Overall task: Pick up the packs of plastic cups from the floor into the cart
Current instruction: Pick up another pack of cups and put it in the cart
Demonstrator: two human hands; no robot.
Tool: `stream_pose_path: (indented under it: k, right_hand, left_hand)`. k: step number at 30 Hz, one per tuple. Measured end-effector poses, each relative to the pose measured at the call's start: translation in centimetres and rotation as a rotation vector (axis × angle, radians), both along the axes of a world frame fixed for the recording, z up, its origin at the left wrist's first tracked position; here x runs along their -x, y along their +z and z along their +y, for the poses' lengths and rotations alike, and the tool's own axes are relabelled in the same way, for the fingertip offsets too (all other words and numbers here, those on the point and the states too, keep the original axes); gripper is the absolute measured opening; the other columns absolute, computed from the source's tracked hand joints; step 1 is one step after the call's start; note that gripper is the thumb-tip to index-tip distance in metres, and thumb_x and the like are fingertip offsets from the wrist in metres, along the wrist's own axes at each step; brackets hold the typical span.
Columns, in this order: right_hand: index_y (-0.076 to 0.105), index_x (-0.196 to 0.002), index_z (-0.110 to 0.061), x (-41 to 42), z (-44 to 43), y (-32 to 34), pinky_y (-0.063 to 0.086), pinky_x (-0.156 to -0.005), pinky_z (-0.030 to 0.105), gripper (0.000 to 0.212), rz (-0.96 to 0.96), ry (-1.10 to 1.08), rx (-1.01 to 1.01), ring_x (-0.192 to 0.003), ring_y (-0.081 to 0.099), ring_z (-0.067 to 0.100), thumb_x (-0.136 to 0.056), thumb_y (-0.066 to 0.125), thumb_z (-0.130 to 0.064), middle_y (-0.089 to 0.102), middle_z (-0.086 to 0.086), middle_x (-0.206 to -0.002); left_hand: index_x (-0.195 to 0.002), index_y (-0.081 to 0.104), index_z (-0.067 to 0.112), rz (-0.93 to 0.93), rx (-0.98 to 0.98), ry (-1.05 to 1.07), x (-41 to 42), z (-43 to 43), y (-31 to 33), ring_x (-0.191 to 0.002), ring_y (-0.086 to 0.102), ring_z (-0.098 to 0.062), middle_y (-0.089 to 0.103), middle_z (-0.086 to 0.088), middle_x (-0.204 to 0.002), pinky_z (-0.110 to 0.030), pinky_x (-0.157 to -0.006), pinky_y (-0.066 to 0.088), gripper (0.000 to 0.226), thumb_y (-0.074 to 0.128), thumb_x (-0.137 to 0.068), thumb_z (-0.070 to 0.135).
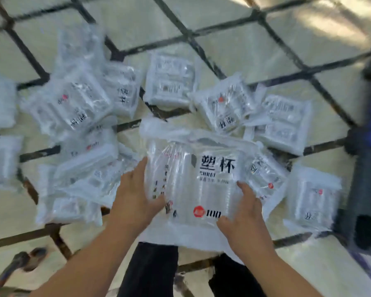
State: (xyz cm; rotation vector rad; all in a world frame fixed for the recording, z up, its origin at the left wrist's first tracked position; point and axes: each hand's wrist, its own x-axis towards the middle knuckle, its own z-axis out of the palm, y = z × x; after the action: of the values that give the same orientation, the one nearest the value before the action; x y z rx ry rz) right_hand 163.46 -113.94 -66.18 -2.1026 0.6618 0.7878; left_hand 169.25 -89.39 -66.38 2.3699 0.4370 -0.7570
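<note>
- Gripping from both flanks, the left hand [135, 189] lay flat with fingers spread along the left edge of the near pack [193, 185], while the right hand [244, 209] curled its fingers over the lower right corner.
- Neither hand closed into a pinch; both pressed inward on the pack, palms facing each other across it.
- The pack sat directly ahead of the hands, between them, label up, its long axis running away from the person, just above the dark trousers [150, 273].
- Whether it had left the floor [234, 39] could not be told; motion blur smeared its edges.
- Beyond it, other packs [171, 80] lay scattered left, ahead and right across the tiles, some overlapping.
- The cart [366, 185], dark and blurred, stood at the right edge, so the carry looked to swing rightward, with the right hand nearer.
</note>
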Motion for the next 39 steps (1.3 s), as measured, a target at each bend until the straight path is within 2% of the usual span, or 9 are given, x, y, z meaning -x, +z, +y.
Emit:
stream_pose_path:
  k: [3,8,14,18,23,26,31,36,39]
  right_hand:
    - [0.011,-0.15,-0.044,-0.7,-1.4,11.6,0.032,-0.093,0.026,0.091,-0.092,0.142,-0.035,-0.117,0.032,0.006,-0.084,0.068,-0.019,0.021,-0.005,-0.15]
    - [0.009,-0.149,-0.045,-0.5,-2.6,25.8,0.04,-0.089,0.032,0.092,-0.206,0.369,-0.017,-0.123,0.043,0.02,-0.082,0.069,-0.026,0.025,0.001,-0.146]
    - [0.012,-0.147,-0.047,1.4,-0.3,35.0,0.04,-0.082,0.032,0.09,-0.351,0.575,-0.046,-0.117,0.047,0.019,-0.08,0.069,-0.028,0.031,0.001,-0.144]
    - [0.017,-0.149,-0.041,3.6,4.3,38.5,0.034,-0.084,0.029,0.09,-0.381,0.683,-0.11,-0.105,0.04,0.013,-0.078,0.069,-0.019,0.034,0.004,-0.146]
    - [0.028,-0.149,-0.024,6.9,11.3,41.0,0.036,-0.083,0.033,0.09,-0.418,0.83,-0.154,-0.109,0.046,0.024,-0.073,0.073,-0.009,0.043,0.009,-0.144]
    - [0.03,-0.147,-0.019,10.1,15.8,41.8,0.038,-0.093,0.037,0.092,-0.425,0.952,-0.116,-0.123,0.048,0.035,-0.069,0.079,-0.012,0.043,0.014,-0.147]
    - [0.027,-0.15,-0.021,16.2,26.5,43.2,0.037,-0.107,0.043,0.098,-0.453,1.125,-0.116,-0.136,0.037,0.028,-0.067,0.08,-0.023,0.033,0.008,-0.154]
    - [0.025,-0.151,-0.023,25.3,40.5,42.6,0.037,-0.077,0.032,0.087,-0.491,1.32,-0.144,-0.122,0.047,0.029,-0.079,0.071,-0.009,0.038,0.011,-0.15]
    - [0.029,-0.151,-0.023,32.4,48.2,41.6,0.039,-0.079,0.031,0.087,-0.486,1.404,-0.177,-0.117,0.048,0.024,-0.077,0.072,-0.009,0.038,0.008,-0.151]
  left_hand:
    - [-0.154,0.009,0.042,-0.033,0.002,0.099,2.1,-0.7,11.4,-0.138,0.031,-0.021,0.03,-0.004,-0.153,-0.041,-0.109,0.034,0.103,0.078,-0.078,0.039]
    - [-0.155,0.012,0.038,-0.168,-0.008,0.276,7.6,-1.7,25.3,-0.138,0.032,-0.023,0.031,-0.006,-0.152,-0.042,-0.109,0.032,0.104,0.08,-0.076,0.039]
    - [-0.156,0.011,0.037,-0.265,-0.039,0.449,15.0,-0.1,34.7,-0.136,0.035,-0.027,0.031,-0.011,-0.151,-0.043,-0.103,0.037,0.101,0.077,-0.08,0.041]
    - [-0.157,0.008,0.036,-0.297,-0.097,0.55,19.6,3.0,39.2,-0.131,0.04,-0.025,0.035,-0.008,-0.149,-0.032,-0.087,0.036,0.1,0.074,-0.082,0.041]
    - [-0.153,0.011,0.041,-0.346,-0.173,0.687,26.6,8.5,42.2,-0.131,0.04,-0.027,0.035,-0.005,-0.146,-0.04,-0.099,0.044,0.1,0.072,-0.075,0.047]
    - [-0.153,0.01,0.043,-0.344,-0.177,0.764,31.7,12.0,42.5,-0.128,0.043,-0.027,0.036,-0.005,-0.144,-0.045,-0.101,0.046,0.102,0.074,-0.073,0.048]
    - [-0.151,0.008,0.045,-0.381,-0.168,0.921,40.9,20.0,41.5,-0.127,0.044,-0.027,0.038,-0.006,-0.143,-0.043,-0.101,0.045,0.103,0.076,-0.074,0.048]
    - [-0.154,0.004,0.041,-0.39,-0.178,1.104,53.2,29.7,39.9,-0.132,0.037,-0.03,0.034,-0.008,-0.147,-0.042,-0.103,0.04,0.105,0.073,-0.075,0.046]
    - [-0.153,0.001,0.043,-0.336,-0.166,1.207,61.8,35.1,38.6,-0.131,0.038,-0.03,0.035,-0.008,-0.145,-0.048,-0.103,0.043,0.108,0.072,-0.072,0.051]
